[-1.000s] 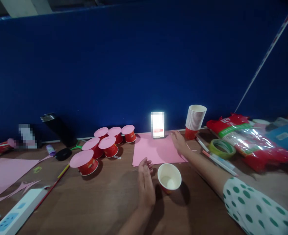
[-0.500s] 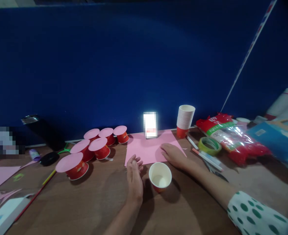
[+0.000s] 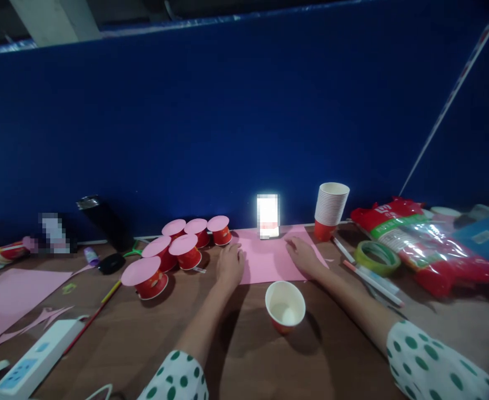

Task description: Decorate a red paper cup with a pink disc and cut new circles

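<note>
Resting now on the left edge of the pink paper sheet (image 3: 269,260), the left hand (image 3: 228,265) has been carried away from the open paper cup (image 3: 285,305), beside which it was held upright a second ago. It is laid palm down with slack fingers, and nothing is grasped. The right hand (image 3: 303,256) has been kept on the sheet's right part, likewise flat and unclenched. The sheet is thus pinned from both sides. It lies between the hands, just in front of the lit phone (image 3: 268,215). From this it may be judged that attention has been turned from the cup to the paper.

Among the containers, a black tumbler (image 3: 102,222) is seen furthest left, leaning at the blue partition (image 3: 227,122); its contents cannot be told. Next, six red cups (image 3: 146,278) are grouped left of the sheet. Each is topped with a pink paper disc, and they appear to be set mouth down, so whatever is under them is hidden. The open paper cup is left untouched on the wooden table (image 3: 177,339), nearer the person than the sheet and just clear of its near edge. It stands upright, red outside and white inside. Only a pale patch is shown at its bottom, possibly reflected light, and otherwise it looks empty. Right of the sheet, a nested stack of paper cups (image 3: 331,208) is stood upright against the partition, its top cup open, though little of the inside is shown. Beyond it lies a roll of green tape (image 3: 377,256), and then a red plastic bag (image 3: 419,239), whose contents cannot be made out.
</note>
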{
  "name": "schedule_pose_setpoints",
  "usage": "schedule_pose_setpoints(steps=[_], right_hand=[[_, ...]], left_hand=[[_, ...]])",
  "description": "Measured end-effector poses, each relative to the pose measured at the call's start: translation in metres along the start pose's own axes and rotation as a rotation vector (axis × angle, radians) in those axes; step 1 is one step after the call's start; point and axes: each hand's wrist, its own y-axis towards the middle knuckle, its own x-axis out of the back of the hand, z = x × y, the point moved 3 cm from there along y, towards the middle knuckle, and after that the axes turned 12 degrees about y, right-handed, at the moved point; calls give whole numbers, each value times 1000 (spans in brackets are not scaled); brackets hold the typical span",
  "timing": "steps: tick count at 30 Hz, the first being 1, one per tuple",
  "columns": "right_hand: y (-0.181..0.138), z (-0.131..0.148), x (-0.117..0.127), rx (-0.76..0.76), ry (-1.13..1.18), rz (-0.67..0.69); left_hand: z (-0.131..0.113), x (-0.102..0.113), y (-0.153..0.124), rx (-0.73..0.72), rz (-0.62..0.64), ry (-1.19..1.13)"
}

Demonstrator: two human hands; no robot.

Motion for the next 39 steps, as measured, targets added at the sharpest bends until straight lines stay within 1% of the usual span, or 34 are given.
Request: schedule_pose_setpoints(steps=[3,7,14,20,26,33,39], right_hand=[[-7,-2,-5,9,4,-35],[-8,-4,-7,29,4,-47],[-8,-3,-6,63,-5,-45],[-9,-2,-6,70,-12,-52],[-9,-1,-5,71,-9,-52],[-9,-1,-5,70,-12,-59],[-10,-1,-5,75,-33,-67]], left_hand=[[2,-8,8,-8,22,96],[4,-15,15,8,41,189],[5,-16,18,45,60,285],[6,-16,18,53,48,318],[4,-17,16,50,8,323],[13,-11,20,70,-37,303],[9,-12,16,23,-5,324]])
